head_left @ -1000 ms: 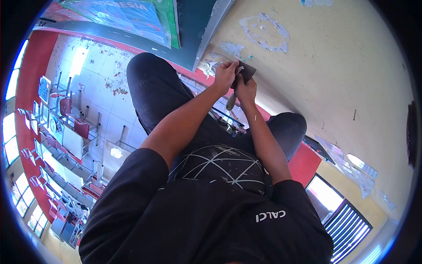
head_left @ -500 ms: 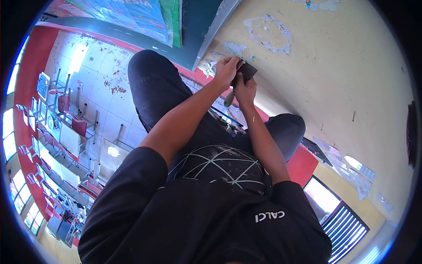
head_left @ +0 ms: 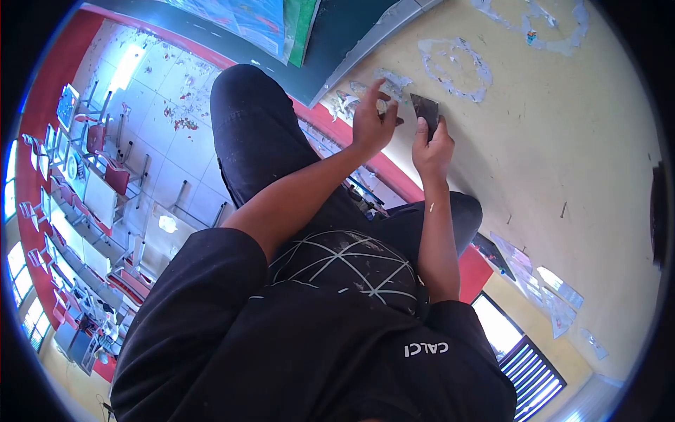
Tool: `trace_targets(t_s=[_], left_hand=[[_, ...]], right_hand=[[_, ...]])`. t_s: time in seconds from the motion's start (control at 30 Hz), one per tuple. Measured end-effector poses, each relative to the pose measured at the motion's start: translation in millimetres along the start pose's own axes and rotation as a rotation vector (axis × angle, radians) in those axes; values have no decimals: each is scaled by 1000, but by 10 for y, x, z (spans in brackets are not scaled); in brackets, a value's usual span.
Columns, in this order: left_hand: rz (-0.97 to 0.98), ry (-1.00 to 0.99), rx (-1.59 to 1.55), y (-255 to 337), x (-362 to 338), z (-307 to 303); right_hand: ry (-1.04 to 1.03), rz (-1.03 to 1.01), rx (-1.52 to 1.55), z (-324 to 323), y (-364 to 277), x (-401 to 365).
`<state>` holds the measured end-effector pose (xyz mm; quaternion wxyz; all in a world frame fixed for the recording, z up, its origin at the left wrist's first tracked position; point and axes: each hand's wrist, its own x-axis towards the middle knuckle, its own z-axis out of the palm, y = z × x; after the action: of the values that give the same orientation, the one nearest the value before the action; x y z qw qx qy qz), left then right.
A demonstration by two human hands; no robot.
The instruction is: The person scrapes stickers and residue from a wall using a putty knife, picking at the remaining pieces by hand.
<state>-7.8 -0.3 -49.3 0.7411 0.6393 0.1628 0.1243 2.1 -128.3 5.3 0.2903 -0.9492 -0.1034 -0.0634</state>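
Observation:
My right hand (head_left: 433,151) grips a scraper with a dark, flat, rectangular blade (head_left: 426,109), held close to the cream wall. The thumb presses along the blade, and the handle is hidden behind the hand. My left hand (head_left: 375,125) is raised just to the left with fingers spread, apart from the scraper. Nothing clear shows in it, though its fingertips are partly in shadow. Beyond it the wall has patches of torn paper residue (head_left: 394,79), with loose peeling scraps (head_left: 344,104) by the board's corner.
A dark green board (head_left: 330,42) with a pale frame is at the top, a plastic sheet over it. A ring of paper residue (head_left: 485,74) marks the wall. Nails (head_left: 563,209) stick out at right. Chairs and tables (head_left: 102,190) stand on the tiled floor (head_left: 158,105), littered with scraps.
Both hands were together at the scraper. My left hand has let go and opened, while my right hand has moved right with the scraper. The view has shifted slightly.

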Motion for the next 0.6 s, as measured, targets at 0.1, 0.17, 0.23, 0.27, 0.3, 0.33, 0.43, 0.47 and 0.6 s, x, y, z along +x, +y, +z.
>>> trace_targets(t_s=[0.1,0.17,0.23,0.27,0.3,0.33,0.43,0.47,0.6], left_hand=[[36,-95,199,-7,-89,0],[130,-113,315,-118,-107,7],[144,-155,378,-158,-131,16],[150,-174,412,-181,-143,5],[128,-196,406,-163,-145,-9],[105,-219,400,-142,-148,-10],[83,-243,402,-130,-116,-7],[76,-255,403,-135,-151,15],[96,-250,399,-200,-154,57]], right_hand=[[15,-82,-56,-16,-18,51],[62,-163,-103,47,-15,86],[41,-157,-127,58,-22,92],[29,-155,-136,71,-31,92],[7,-135,-135,52,-54,97],[-17,-114,-134,-2,-76,99],[-76,-83,-228,41,-66,195],[-97,-65,-281,35,-42,169],[-128,-19,-242,-62,-195,138]])
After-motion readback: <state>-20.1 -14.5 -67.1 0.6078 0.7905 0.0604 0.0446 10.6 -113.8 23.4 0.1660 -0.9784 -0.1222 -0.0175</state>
